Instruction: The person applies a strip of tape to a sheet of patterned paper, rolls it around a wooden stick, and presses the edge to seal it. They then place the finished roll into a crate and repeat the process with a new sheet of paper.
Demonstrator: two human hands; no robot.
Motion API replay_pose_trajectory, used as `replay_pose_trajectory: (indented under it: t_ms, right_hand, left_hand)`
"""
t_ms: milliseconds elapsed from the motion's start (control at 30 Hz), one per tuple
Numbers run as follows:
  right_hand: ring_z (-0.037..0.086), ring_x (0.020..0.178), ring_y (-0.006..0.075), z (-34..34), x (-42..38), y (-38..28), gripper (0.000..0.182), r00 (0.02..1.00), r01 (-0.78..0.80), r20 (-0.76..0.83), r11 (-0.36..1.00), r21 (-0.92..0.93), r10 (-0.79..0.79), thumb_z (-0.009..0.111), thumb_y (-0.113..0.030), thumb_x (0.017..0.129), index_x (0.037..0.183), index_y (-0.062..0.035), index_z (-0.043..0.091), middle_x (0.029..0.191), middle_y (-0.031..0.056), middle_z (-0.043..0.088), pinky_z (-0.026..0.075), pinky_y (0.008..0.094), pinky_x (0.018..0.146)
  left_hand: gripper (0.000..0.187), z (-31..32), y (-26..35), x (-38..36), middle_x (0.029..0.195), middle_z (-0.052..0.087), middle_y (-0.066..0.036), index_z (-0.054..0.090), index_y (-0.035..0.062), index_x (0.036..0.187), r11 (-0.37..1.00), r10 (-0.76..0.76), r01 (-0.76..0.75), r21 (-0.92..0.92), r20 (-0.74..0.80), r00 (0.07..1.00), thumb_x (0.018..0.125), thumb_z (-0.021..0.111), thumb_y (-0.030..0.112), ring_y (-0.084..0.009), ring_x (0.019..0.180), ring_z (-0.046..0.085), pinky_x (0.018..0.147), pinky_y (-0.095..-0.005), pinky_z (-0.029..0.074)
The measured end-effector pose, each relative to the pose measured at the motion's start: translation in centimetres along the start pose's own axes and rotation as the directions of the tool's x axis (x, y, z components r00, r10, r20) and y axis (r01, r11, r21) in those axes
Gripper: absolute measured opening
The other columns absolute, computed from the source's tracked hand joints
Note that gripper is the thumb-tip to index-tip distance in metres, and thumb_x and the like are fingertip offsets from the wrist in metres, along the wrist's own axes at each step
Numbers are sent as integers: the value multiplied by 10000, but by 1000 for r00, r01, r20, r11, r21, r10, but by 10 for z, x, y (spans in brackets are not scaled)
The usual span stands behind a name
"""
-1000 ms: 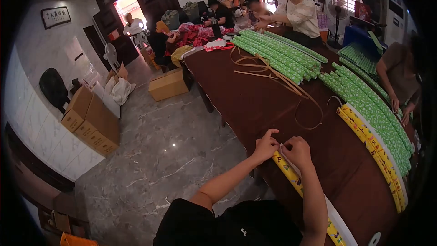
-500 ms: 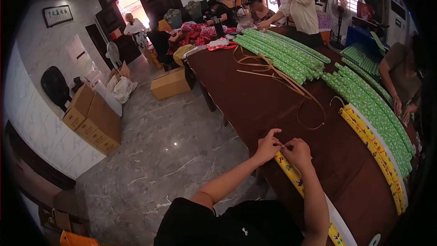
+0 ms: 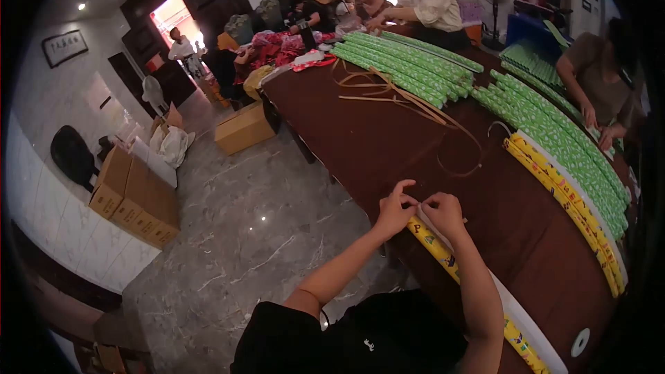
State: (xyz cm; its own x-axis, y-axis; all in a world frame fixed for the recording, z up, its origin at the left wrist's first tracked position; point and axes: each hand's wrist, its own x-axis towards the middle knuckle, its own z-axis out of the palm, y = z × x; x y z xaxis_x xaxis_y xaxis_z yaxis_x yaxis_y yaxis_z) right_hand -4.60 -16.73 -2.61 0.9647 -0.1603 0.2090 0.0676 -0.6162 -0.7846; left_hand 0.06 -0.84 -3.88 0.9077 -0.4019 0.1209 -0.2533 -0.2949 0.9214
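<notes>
A yellow patterned roll (image 3: 433, 244) with a white edge lies along the near side of the brown table, its far end at my hands. My left hand (image 3: 397, 211) pinches at that end, its index finger stretched out. Beside it, my right hand (image 3: 443, 211) is closed, thumb and fingertips pressed together at the white edge. The fingertips of both hands nearly meet; whatever small thing lies between them is too small to make out. My right forearm hides part of the roll.
On the brown table (image 3: 332, 135) lie green patterned rolls (image 3: 409, 66), tan strips (image 3: 415, 100), more yellow rolls (image 3: 564, 197) and a white disc (image 3: 580, 342). A co-worker (image 3: 596, 83) handles green rolls at the right; others are at the back. Cardboard boxes (image 3: 138, 201) stand left.
The view has shifted, so the table and rolls appear farther left and higher. My hands stay at the roll's end, fingertips slightly farther apart. The standing co-worker's raised arm is lowered.
</notes>
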Motion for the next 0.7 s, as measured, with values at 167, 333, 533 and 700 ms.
replay_pose_trajectory:
  t_ms: [167, 333, 533, 700]
  right_hand:
    - [669, 741, 327, -2, 0, 0, 210, 999, -35, -18, 999, 27, 36, 701, -221, 754, 831, -29, 738, 792, 170, 687, 530, 387, 698]
    - [682, 730, 308, -3, 3, 9, 197, 995, -86, -33, 985, 148, 92, 690, -182, 774, 865, -12, 731, 772, 168, 693, 532, 377, 692]
    - [625, 610, 155, -6, 5, 6, 184, 965, -262, 116, 868, 423, 234, 683, -157, 802, 833, 23, 707, 671, 100, 666, 482, 300, 582]
    - [594, 597, 112, -4, 6, 9, 166, 972, -235, 98, 848, 475, 214, 675, -138, 801, 814, 26, 699, 659, 79, 656, 462, 279, 562]
  left_hand:
    - [557, 0, 7, -1, 894, 689, -41, 451, 85, 1320, 992, -83, 85, -92, 17, 996, 808, 655, 6, -120, 899, 625, 837, -272, 472]
    - [528, 0, -2, -1, 944, 714, -54, 464, 54, 1307, 1000, 0, 0, -6, 9, 1000, 819, 659, 9, -104, 922, 641, 872, -282, 479]
    - [488, -9, 0, 6, 945, 732, -7, 473, 105, 1297, 985, 138, -133, 113, -42, 990, 841, 635, 36, -192, 1020, 646, 979, -331, 414]
    - [425, -10, -10, 14, 928, 727, -33, 544, 69, 1232, 993, 107, -107, 59, -7, 994, 825, 653, 14, -177, 996, 655, 916, -319, 468]
